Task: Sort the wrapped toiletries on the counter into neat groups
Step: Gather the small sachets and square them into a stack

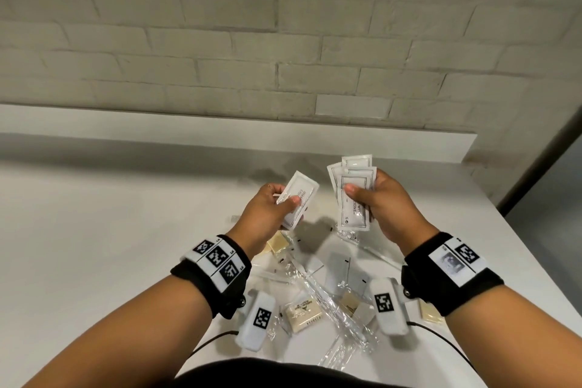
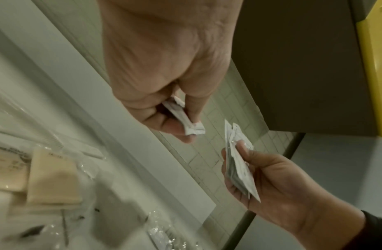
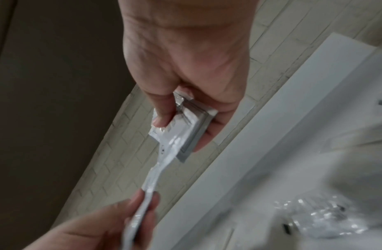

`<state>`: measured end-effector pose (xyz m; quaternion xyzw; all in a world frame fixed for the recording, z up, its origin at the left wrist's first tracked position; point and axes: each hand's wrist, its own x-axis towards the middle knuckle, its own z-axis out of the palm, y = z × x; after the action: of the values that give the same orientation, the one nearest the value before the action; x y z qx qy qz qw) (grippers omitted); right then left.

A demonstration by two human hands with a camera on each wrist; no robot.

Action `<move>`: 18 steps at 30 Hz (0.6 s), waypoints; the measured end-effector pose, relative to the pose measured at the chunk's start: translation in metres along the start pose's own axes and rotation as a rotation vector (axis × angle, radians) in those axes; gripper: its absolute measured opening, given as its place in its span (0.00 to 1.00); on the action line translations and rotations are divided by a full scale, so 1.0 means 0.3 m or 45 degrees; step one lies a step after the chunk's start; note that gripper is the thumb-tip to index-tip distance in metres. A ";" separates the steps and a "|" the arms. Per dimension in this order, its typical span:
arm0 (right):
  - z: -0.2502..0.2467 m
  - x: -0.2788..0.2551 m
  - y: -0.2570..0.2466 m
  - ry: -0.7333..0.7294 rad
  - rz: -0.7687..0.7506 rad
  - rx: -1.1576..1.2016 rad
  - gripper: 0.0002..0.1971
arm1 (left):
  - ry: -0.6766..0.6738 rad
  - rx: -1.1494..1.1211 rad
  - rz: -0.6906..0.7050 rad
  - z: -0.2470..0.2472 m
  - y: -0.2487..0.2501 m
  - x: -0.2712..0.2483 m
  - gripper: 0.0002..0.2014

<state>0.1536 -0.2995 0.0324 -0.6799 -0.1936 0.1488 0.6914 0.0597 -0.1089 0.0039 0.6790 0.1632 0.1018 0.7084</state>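
Note:
My left hand [image 1: 288,198] pinches one white printed sachet [image 1: 302,189] between thumb and fingers, above the counter [image 1: 126,230]. Just to its right, my right hand [image 1: 362,198] grips a fanned stack of several similar white sachets [image 1: 357,164], thumb on the front one. The left wrist view shows the single sachet [image 2: 186,118] edge-on in my left hand [image 2: 186,128], and the stack [image 2: 239,165] in my right hand [image 2: 235,162]. In the right wrist view the stack [image 3: 181,128] sits under my right thumb.
Under my wrists lies a mixed pile: cream soap bars [image 1: 304,313], crinkled clear-wrapped items [image 1: 333,309] and flat white packets [image 1: 346,268]. Another soap bar [image 1: 278,242] lies near my left wrist. A brick wall backs the counter, whose edge falls away at the right.

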 end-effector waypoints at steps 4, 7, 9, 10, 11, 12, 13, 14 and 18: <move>0.055 0.007 -0.012 -0.104 0.049 -0.017 0.09 | -0.089 -0.078 0.004 0.026 0.021 0.004 0.11; 0.115 0.007 -0.003 -0.119 0.003 -0.149 0.17 | -0.273 -0.246 0.027 0.058 0.033 -0.008 0.12; 0.130 0.003 -0.002 -0.145 0.005 -0.161 0.17 | -0.306 -0.209 0.050 0.065 0.038 -0.013 0.12; 0.129 0.001 0.000 -0.163 0.009 -0.147 0.15 | -0.302 -0.162 0.067 0.061 0.041 -0.014 0.10; 0.127 -0.003 -0.003 -0.182 0.016 -0.126 0.15 | -0.288 -0.098 0.079 0.051 0.042 -0.013 0.08; 0.126 -0.006 -0.005 -0.200 0.027 -0.107 0.15 | -0.266 -0.049 0.078 0.039 0.044 -0.014 0.05; 0.124 -0.009 -0.009 -0.230 0.035 -0.092 0.15 | -0.253 -0.044 0.060 0.027 0.046 -0.012 0.02; 0.126 -0.010 -0.009 -0.269 0.041 -0.080 0.16 | -0.261 -0.088 0.043 0.018 0.048 -0.012 0.05; 0.157 -0.014 -0.014 -0.368 0.075 -0.056 0.17 | -0.433 -0.400 -0.074 0.049 0.044 -0.013 0.24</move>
<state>0.1277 -0.2601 0.0364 -0.6717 -0.2743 0.2609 0.6368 0.0624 -0.1232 0.0176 0.5627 0.0429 -0.0104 0.8255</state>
